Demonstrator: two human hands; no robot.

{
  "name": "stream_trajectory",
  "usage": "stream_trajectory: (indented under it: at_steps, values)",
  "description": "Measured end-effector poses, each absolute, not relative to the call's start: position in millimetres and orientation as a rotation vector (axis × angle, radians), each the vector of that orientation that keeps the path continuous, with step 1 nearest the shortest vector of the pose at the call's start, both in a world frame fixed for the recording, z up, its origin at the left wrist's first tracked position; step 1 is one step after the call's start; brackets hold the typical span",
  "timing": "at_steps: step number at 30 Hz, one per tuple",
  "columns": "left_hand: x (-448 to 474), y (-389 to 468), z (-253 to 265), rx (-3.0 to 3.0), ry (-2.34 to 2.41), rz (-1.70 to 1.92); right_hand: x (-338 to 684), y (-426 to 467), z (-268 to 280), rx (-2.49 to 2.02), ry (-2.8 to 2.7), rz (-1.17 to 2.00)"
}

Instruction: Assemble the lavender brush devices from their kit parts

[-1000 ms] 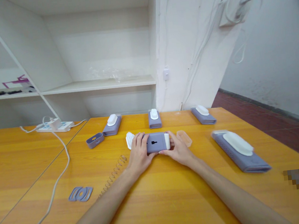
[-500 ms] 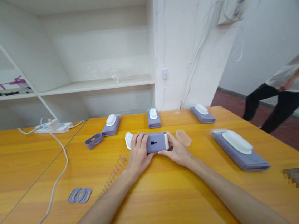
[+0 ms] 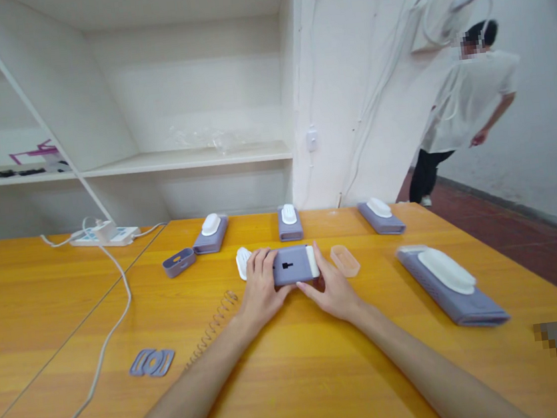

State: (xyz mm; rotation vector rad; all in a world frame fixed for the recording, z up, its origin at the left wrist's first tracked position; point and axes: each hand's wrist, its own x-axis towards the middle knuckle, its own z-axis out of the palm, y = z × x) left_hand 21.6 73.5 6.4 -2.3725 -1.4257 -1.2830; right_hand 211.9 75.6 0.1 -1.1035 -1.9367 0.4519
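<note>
Over the middle of the table, a purple-grey box-shaped case (image 3: 294, 255) lies crosswise between my hands, with a dark cut-out on the side facing me. A white end piece (image 3: 313, 262) closes its right end. My left hand (image 3: 260, 288) is wrapped around the left end, fingers over the top and thumb below. Fingers of my right hand (image 3: 336, 289) press on the white end, its thumb near the lower edge. Just left of my left hand lies a white ribbed part (image 3: 243, 262), partly covered. A translucent peach-coloured tray (image 3: 345, 262) is right of my right hand.
Purple-grey cases with white tops stand at the back (image 3: 211, 235) and right (image 3: 455, 283). To the left are a hollow purple-grey shell (image 3: 179, 263), flat cut-out pieces (image 3: 152, 362), a coiled spring (image 3: 214, 327), a power strip (image 3: 118, 236) and its cable. A person (image 3: 471, 93) stands beyond the table.
The person at the right has moved farther back. My right fingers have straightened somewhat against the white end, while my left hand keeps its hold. The whole view has shifted slightly.
</note>
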Motion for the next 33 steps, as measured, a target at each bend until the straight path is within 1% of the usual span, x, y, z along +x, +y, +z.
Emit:
stream_trajectory:
  at_steps: [3,5,8,10,21,29,33]
  values:
    - [22,74,7,-2.307,-1.472,-1.360,210,71,5,-1.068,-1.968,0.394]
    - [22,73,8,-2.299,-1.473,-1.364,212,73,7,-1.122,-1.868,0.235]
    - [23,72,10,-2.318,-1.445,-1.344,223,81,8,-1.274,-1.562,-0.073]
    - [22,72,10,-2.318,-1.442,-1.352,230,86,7,-1.317,-1.500,-0.162]
    - [21,75,9,-2.275,-1.529,-1.415,227,85,6,-1.348,-1.574,-0.224]
    - [19,75,9,-2.228,-1.579,-1.475,231,92,3,-1.485,-1.533,-0.256]
    - [18,77,8,-2.188,-1.645,-1.502,228,89,1,-1.689,-1.534,-0.326]
